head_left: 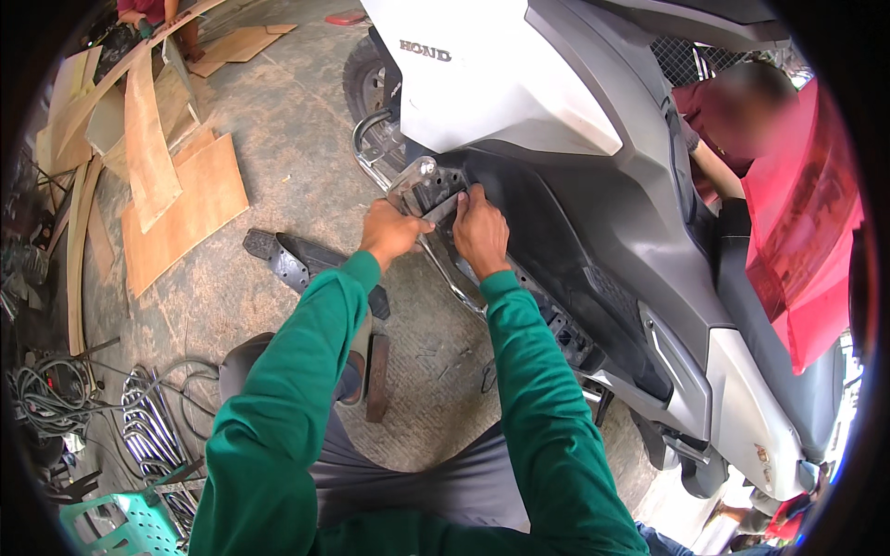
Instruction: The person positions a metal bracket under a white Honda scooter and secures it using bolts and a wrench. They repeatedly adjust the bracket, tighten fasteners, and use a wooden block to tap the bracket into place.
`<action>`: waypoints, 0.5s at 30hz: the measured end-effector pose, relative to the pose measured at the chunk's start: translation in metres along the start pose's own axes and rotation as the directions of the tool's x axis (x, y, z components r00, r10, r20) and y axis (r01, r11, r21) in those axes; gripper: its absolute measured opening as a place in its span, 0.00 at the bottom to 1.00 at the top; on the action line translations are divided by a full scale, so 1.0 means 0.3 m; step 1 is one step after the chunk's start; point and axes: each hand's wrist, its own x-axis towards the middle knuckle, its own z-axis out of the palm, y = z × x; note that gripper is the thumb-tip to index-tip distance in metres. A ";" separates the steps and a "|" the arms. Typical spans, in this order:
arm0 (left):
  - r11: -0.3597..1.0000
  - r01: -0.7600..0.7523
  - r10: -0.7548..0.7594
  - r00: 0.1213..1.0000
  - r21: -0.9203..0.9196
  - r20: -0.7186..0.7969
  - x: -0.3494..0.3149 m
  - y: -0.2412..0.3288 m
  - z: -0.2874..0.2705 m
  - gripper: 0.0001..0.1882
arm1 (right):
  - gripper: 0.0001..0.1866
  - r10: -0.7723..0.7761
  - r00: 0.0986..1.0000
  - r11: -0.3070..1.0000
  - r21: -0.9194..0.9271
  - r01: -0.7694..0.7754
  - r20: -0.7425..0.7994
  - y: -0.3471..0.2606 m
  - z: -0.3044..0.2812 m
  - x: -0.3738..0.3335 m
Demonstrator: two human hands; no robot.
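Pale tan plywood (195, 213) sprawls over the upper left of the frame, in cut sheets and long strips, some leaning and some flat on the rough concrete floor (306, 157). Beyond it, at the top edge, I can see a person in a red top (139, 7) bent over the boards. Down in the lower left, dark cables (46, 385) lie in a loose tangle next to a row of bent metal rods (148, 417), with a green plastic crate (120, 524) below them. Nearer the middle, a black footboard piece (320, 255) lies on the floor, partly hidden by a green sleeve (287, 389), and a narrow brown block (377, 380) sits below it.

At the centre, the left hand (392, 232) is clamped on one end of a short grey strip (443, 214), thumb pressed along it; the right hand (480, 232) has its fingers curled in on the other end. The strip sits just above centre, slanting between the two hands, right beside a silver bracket (408, 182) and a chrome tube (454, 284). The white and grey scooter (519, 102) fills the right half. Past it, at upper right, stoops a person in maroon (695, 100), next to a red sheet (807, 222) over the dark seat (783, 371).
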 end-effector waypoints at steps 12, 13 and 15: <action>1.000 0.001 -0.001 0.999 -0.016 0.034 -0.033 0.033 -0.004 0.19 | 0.14 -0.119 0.993 0.991 -0.059 0.118 -0.010 0.000 -0.022 -0.015; 0.999 0.019 -0.018 0.999 -0.034 0.046 -0.032 0.032 -0.006 0.20 | 0.12 -0.143 0.989 0.987 -0.076 0.141 -0.022 0.004 -0.024 -0.021; 1.000 -0.004 0.005 0.999 -0.026 0.045 -0.030 0.029 -0.009 0.20 | 0.12 -0.164 0.986 0.982 -0.092 0.163 -0.010 0.010 -0.028 -0.018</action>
